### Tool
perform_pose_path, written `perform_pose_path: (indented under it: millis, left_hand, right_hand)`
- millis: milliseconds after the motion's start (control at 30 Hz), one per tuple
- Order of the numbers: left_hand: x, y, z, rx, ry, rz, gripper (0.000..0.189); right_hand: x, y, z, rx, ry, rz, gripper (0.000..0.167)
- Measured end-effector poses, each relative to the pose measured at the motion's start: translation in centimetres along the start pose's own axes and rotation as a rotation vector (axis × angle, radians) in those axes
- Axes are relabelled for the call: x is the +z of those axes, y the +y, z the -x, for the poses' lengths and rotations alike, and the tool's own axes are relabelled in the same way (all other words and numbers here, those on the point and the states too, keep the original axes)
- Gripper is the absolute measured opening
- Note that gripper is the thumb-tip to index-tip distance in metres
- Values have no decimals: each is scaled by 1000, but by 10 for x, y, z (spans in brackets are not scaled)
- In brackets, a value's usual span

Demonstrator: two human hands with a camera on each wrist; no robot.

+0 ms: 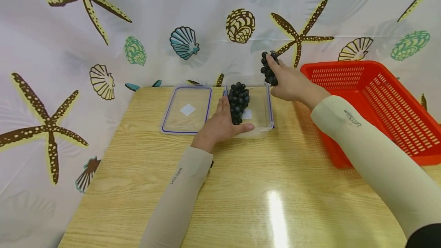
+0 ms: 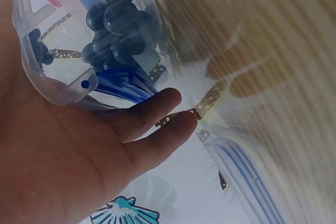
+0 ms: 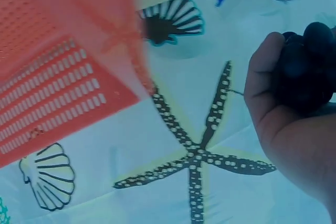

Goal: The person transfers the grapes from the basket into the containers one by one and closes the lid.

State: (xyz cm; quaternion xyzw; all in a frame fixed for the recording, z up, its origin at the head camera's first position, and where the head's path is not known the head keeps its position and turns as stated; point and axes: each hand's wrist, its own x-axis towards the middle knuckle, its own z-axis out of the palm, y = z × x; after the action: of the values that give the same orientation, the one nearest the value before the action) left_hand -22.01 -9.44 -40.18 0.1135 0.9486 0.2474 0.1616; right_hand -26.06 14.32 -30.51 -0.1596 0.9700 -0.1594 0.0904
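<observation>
My right hand (image 1: pixel 291 81) grips a bunch of dark grapes (image 1: pixel 269 70) in the air above the back right corner of a clear plastic container (image 1: pixel 258 123). In the right wrist view the fingers curl round these grapes (image 3: pixel 304 69). Inside the container, along its left side, lies another bunch of dark grapes (image 1: pixel 238 100). My left hand (image 1: pixel 220 123) rests at the container's front left corner, thumb stretched along the front. The left wrist view shows its fingers (image 2: pixel 157 145) nearly straight, outside the wall beside a blue clip (image 2: pixel 123 83).
A clear lid (image 1: pixel 187 109) with a blue seal lies left of the container. A red perforated basket (image 1: pixel 365 66) stands at the right, under my right forearm. Behind the wooden table (image 1: pixel 241 194) hangs a white cloth (image 1: pixel 206 3) printed with shells and starfish.
</observation>
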Motion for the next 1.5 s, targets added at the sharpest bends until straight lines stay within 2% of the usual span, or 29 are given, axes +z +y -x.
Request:
perform_pose_path:
  millis: [200, 333, 533, 767, 933, 1067, 1200, 1367, 1500]
  left_hand:
    - [-2, -1, 2, 7, 9, -2, 131]
    - [-2, 0, 3, 9, 6, 12, 129]
    - [-3, 2, 3, 5, 1, 21, 129]
    - [-4, 4, 3, 6, -3, 21, 129]
    - [-3, 3, 2, -2, -8, 20, 130]
    - [-2, 2, 1, -4, -19, 27, 130]
    - [-2, 2, 1, -3, -19, 30, 130]
    - [-1, 1, 0, 0, -13, 41, 130]
    - [-1, 2, 1, -3, -11, 38, 131]
  right_hand:
    - [3, -17, -11, 46, -31, -26, 102]
    - [15, -24, -20, 70, -65, -100, 104]
    - [35, -30, -30, 97, -80, -133, 104]
    - [51, -36, -34, 166, -51, -94, 96]
    - [54, -43, -37, 214, -86, -33, 91]
    - [53, -48, -39, 196, -128, 39, 78]
    - [56, -49, -40, 153, -130, 79, 68]
    - [63, -48, -40, 140, -95, 95, 57]
    - [66, -48, -40, 143, -16, 126, 47]
